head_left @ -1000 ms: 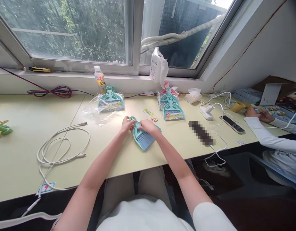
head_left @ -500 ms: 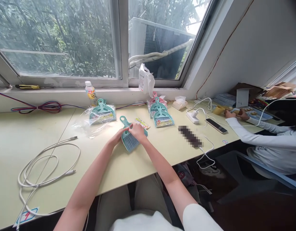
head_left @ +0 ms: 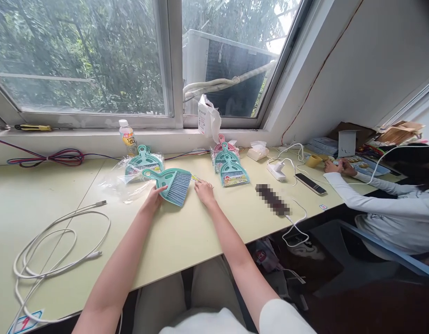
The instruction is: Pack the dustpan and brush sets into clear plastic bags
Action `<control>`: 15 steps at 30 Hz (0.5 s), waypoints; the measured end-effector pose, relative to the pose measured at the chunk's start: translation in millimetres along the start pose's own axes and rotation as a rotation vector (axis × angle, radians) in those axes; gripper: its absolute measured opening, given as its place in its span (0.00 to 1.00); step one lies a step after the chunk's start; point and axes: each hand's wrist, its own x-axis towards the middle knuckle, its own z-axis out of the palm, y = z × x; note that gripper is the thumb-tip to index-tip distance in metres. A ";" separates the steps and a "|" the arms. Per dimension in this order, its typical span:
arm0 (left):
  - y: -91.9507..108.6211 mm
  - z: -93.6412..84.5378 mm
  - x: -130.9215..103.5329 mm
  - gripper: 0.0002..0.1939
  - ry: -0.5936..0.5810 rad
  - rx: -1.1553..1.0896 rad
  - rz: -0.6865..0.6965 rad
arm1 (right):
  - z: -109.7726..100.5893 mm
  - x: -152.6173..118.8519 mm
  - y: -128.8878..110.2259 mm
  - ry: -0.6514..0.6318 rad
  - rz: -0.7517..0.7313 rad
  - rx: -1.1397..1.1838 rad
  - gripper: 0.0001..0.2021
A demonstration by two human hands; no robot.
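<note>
1. Left hand [head_left: 152, 199] grasped the dustpan [head_left: 163, 178], thumb on its upper face. Right hand [head_left: 204, 192] had its fingertips at a yellow card [head_left: 195, 178]; whether they gripped it could not be told.
2. Dustpan was over the table [head_left: 186, 236], handle leftward, brush [head_left: 180, 187] nested in it, bristles rightward.
3. Clear wrapper [head_left: 120, 186] lay to its left; a bagged teal set [head_left: 143, 160] was just behind.
4. More bagged sets [head_left: 234, 172], teal and pink, were beyond the right hand.
5. Bottle [head_left: 127, 138] stood at the back; coiled cable [head_left: 99, 254] lay at left.
</note>
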 end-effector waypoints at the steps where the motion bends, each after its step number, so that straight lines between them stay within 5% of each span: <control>1: -0.5 0.8 -0.5 0.25 -0.015 -0.007 0.018 | -0.9 -0.7 -1.8 -0.004 0.002 0.004 0.17; 5: -0.3 1.9 -3.6 0.30 -0.022 -0.025 0.053 | -9.4 -3.7 -5.1 0.005 0.078 0.004 0.14; 8: 1.9 2.6 -6.5 0.29 0.017 -0.005 0.058 | -15.3 -5.7 -3.6 0.025 0.155 -0.012 0.21; 15: 2.1 6.4 -6.2 0.27 0.099 -0.001 0.072 | -19.1 -7.1 7.4 -0.134 0.163 0.066 0.16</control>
